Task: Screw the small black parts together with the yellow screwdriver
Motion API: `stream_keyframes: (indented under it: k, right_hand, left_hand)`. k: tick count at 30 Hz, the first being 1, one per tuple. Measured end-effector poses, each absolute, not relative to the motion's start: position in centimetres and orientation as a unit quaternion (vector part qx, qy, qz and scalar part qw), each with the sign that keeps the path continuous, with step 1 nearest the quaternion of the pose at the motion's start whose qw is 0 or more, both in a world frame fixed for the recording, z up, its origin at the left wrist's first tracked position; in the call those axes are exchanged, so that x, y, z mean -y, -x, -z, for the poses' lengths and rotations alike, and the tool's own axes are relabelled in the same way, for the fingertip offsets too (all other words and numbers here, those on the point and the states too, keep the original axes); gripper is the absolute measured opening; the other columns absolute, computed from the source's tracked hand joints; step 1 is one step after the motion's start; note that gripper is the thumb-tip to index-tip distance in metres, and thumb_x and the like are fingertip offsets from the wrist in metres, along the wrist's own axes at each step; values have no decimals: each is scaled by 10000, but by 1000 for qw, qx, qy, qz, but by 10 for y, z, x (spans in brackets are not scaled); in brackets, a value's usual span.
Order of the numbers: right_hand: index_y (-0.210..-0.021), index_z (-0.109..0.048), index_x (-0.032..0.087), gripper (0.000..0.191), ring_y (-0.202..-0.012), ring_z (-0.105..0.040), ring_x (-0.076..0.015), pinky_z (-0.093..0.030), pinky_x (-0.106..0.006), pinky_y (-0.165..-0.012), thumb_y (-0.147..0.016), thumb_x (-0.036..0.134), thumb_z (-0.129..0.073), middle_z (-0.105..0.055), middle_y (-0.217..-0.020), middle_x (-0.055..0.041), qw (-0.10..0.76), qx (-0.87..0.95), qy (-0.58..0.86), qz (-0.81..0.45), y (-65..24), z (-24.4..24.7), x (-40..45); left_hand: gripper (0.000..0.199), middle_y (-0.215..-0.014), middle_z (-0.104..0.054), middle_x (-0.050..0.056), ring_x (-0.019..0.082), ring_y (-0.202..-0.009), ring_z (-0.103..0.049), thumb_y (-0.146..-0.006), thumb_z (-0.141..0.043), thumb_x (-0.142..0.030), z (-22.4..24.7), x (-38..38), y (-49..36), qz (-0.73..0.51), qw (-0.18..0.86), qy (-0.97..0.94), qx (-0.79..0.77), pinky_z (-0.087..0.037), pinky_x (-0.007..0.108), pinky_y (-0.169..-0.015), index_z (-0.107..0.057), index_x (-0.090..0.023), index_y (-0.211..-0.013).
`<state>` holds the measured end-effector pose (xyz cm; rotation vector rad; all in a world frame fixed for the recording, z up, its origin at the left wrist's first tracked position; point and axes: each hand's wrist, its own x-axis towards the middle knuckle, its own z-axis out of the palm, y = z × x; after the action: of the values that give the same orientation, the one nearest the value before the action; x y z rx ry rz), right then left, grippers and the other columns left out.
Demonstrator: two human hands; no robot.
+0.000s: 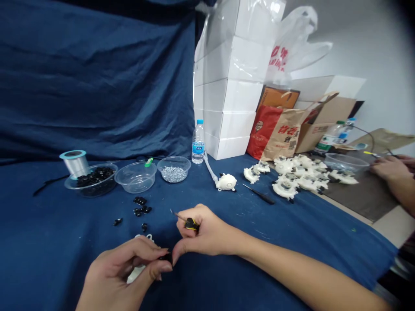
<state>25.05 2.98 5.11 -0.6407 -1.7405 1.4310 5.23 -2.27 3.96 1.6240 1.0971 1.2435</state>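
Note:
My left hand (125,270) pinches a small black plastic part (166,258) between thumb and fingertips. My right hand (205,231) is closed around a screwdriver (191,224) with a black and yellow handle, its thin shaft pointing up and left. The right thumb tip comes right up to the black part. Behind and under my left hand a white plastic piece (135,274) shows only in part; I cannot tell whether the hand holds it. Several loose black parts (142,210) lie on the blue cloth beyond my hands.
Across the back stand a wire spool (76,163), a bowl of black parts (110,183), a clear bowl (135,183), a bowl of screws (175,178) and a water bottle (198,144). A dark screwdriver (259,194) and white assemblies (285,186) lie right, near another person's hand (389,169).

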Motion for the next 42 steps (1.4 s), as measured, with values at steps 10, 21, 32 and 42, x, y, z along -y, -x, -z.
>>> stream_keyframes:
  k: [10, 21, 32, 42]
  right_hand:
    - [-665, -319, 211, 625, -418, -397, -49, -315, -189, -404, -614, 426, -904, -494, -568, 99, 409, 596, 290, -627, -234, -35, -22]
    - [-674, -283, 225, 635, -370, -424, -52, -295, -170, -348, -663, 536, -837, -478, -525, 100, 386, 606, 283, -635, -229, -24, -15]
    - [-513, -454, 188, 564, -482, -343, -84, -198, -289, -528, -551, 499, -923, -445, -509, 53, 443, 785, 227, -369, -260, -33, -37]
    - [-708, -293, 229, 576, -458, -550, -103, -377, -197, -402, -754, 558, -764, -626, -653, 16, 413, 661, 273, -564, -236, -32, -23]
  left_hand:
    - [48, -684, -765, -7, 151, -618, -741, -690, -773, -208, -49, 15, -49, -550, 307, -672, -390, -582, 130, -574, -760, -248, -666]
    - [261, -749, -770, -61, 131, -670, -739, -757, -694, -56, -38, 20, -52, -598, 246, -704, -293, -597, 171, -626, -751, -310, -733]
    - [136, -577, -676, -30, 92, -480, -601, -700, -782, -208, -30, 16, -59, -500, 380, -665, -404, -475, 150, -446, -705, -214, -588]
    - [94, -826, -781, 11, 166, -763, -724, -751, -752, -161, -28, 17, -52, -567, 307, -647, -407, -582, 246, -715, -787, -248, -745]
